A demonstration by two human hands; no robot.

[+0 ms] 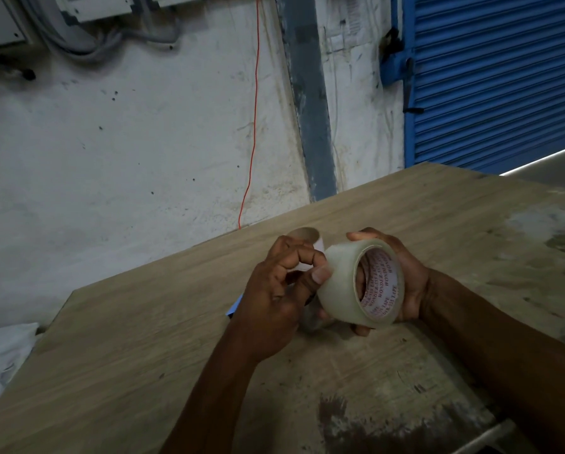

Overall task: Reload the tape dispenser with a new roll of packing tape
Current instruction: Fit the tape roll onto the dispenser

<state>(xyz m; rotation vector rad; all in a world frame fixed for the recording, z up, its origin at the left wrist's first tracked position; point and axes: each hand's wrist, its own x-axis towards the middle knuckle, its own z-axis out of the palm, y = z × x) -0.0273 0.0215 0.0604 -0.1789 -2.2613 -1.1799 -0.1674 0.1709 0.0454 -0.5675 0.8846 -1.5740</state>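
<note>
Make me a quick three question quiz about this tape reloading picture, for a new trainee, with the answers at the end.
1. True or false: the tape roll lies flat on the wooden table.
2. Which hand cradles the roll: A) left hand B) right hand?
3. What stands on the table just behind the left hand?

Key: 1. False, both hands hold it above the table. 2. B; the left thumb presses on the roll's outer surface. 3. An empty cardboard core.
</note>
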